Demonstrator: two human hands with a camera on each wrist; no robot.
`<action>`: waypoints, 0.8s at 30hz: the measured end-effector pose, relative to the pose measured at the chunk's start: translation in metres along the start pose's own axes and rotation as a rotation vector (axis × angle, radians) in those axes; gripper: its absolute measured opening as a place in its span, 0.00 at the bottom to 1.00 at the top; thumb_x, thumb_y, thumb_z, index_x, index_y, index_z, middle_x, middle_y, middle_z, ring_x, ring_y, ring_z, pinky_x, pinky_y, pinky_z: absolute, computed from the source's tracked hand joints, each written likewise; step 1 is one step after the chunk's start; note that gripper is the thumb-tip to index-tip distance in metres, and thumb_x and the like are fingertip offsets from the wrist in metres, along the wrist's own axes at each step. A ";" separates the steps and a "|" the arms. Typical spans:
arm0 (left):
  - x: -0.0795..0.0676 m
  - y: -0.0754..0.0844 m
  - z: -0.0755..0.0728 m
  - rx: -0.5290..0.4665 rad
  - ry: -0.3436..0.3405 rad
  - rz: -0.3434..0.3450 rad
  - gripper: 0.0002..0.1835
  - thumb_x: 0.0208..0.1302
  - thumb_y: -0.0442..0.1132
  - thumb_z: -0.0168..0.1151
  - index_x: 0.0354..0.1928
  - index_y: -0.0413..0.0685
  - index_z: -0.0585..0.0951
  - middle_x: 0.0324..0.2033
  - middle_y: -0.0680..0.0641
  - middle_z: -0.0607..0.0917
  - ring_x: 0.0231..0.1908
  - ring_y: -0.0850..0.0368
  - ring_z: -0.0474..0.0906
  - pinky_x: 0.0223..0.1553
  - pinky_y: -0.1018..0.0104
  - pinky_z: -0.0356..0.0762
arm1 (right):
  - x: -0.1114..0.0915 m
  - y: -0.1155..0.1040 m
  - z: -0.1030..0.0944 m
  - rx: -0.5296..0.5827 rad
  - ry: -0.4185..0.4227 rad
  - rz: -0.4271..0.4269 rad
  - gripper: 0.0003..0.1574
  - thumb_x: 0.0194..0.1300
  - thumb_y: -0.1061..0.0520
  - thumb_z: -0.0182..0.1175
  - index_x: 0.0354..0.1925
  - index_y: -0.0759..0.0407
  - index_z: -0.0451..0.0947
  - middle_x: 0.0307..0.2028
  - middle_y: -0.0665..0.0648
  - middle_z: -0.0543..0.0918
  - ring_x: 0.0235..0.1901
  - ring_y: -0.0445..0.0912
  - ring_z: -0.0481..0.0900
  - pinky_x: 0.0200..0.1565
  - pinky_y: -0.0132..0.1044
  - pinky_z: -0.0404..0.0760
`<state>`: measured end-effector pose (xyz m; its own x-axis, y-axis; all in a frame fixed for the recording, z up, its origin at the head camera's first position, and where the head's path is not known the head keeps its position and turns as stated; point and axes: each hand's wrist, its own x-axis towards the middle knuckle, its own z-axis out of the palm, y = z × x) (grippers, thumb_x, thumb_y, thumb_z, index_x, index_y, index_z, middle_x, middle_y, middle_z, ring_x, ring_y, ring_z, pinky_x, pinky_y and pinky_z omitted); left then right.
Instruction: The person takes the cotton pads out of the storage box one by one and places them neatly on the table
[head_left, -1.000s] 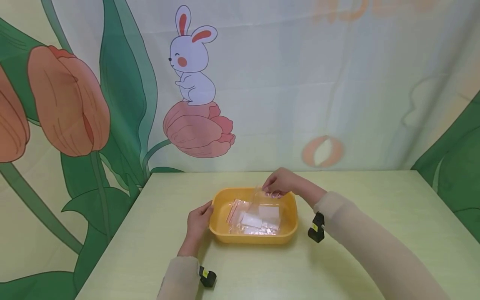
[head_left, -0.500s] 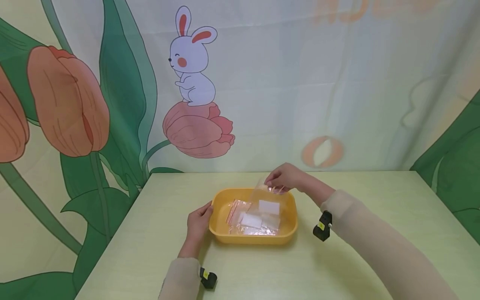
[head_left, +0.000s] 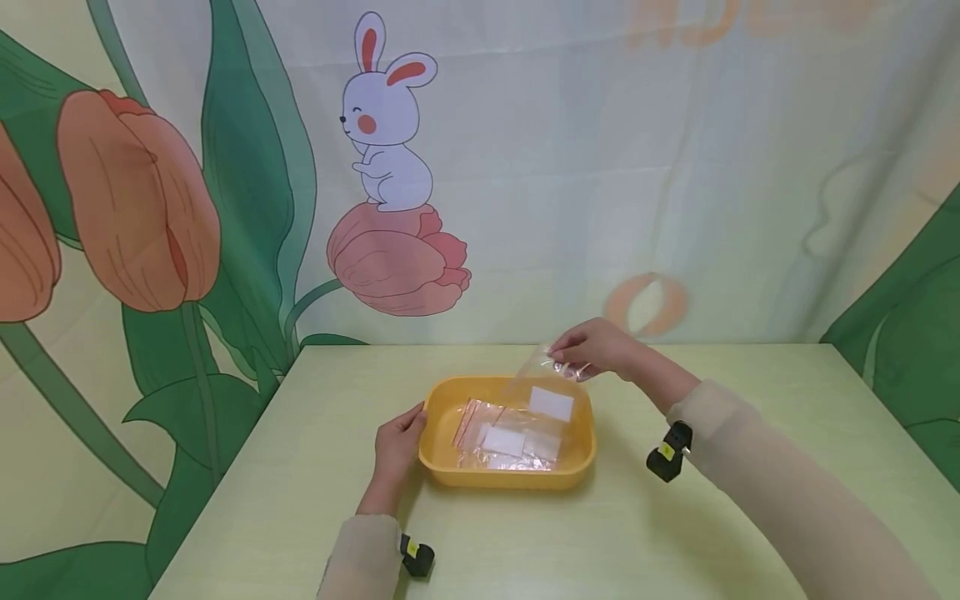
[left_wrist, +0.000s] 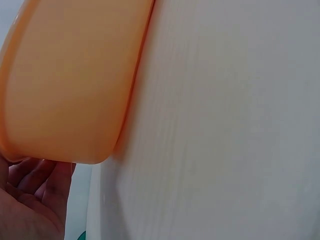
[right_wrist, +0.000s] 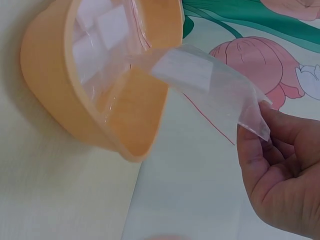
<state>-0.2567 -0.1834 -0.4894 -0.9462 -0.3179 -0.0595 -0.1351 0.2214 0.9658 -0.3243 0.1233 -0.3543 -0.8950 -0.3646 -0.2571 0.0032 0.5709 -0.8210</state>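
Note:
At the table's middle stands a yellow plastic basin (head_left: 507, 479); my left hand (head_left: 397, 446) holds its left end by the rim. In the left wrist view the curled fingers (left_wrist: 37, 180) lie against the basin's end wall. Above the basin's far right corner, my right hand (head_left: 596, 348) pinches a clear zip bag (right_wrist: 225, 100) by one corner. This bag has a red line along one edge and a white label or card. It slants down, its lower end over the basin. Several similar zip bags (head_left: 480, 417) lie overlapped inside; how they are stacked is hidden.
The basin rests on a pale yellow table (head_left: 735, 433). Behind the far table edge hangs a cloth backdrop (head_left: 570, 183) printed with tulips and a rabbit. Each sleeve has a small black device (head_left: 669, 452) at the wrist.
My right hand has risen and moved right, drawing the pinched zip bag up from the others. The left hand and the basin have stayed in place.

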 end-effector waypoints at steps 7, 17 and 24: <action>-0.001 0.001 0.000 0.002 -0.001 -0.010 0.20 0.77 0.38 0.54 0.64 0.36 0.78 0.65 0.36 0.78 0.71 0.39 0.72 0.71 0.47 0.74 | -0.009 0.006 -0.018 0.018 0.038 -0.003 0.21 0.74 0.57 0.61 0.59 0.68 0.80 0.38 0.52 0.88 0.33 0.39 0.83 0.39 0.29 0.89; -0.001 0.001 -0.001 -0.004 -0.008 -0.025 0.20 0.77 0.38 0.54 0.65 0.37 0.77 0.66 0.36 0.78 0.72 0.39 0.70 0.72 0.47 0.73 | -0.022 0.014 -0.042 0.033 0.085 0.002 0.23 0.75 0.56 0.59 0.61 0.69 0.78 0.37 0.49 0.87 0.34 0.38 0.83 0.41 0.28 0.89; 0.000 0.000 -0.001 -0.002 -0.014 -0.023 0.20 0.78 0.38 0.53 0.65 0.36 0.77 0.66 0.36 0.78 0.71 0.39 0.71 0.72 0.47 0.73 | -0.028 0.024 -0.053 0.041 0.100 0.015 0.24 0.76 0.57 0.58 0.63 0.70 0.75 0.39 0.49 0.87 0.34 0.37 0.84 0.41 0.28 0.89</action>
<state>-0.2566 -0.1839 -0.4891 -0.9470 -0.3097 -0.0852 -0.1564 0.2127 0.9645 -0.3234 0.1863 -0.3395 -0.9349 -0.2798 -0.2185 0.0331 0.5443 -0.8382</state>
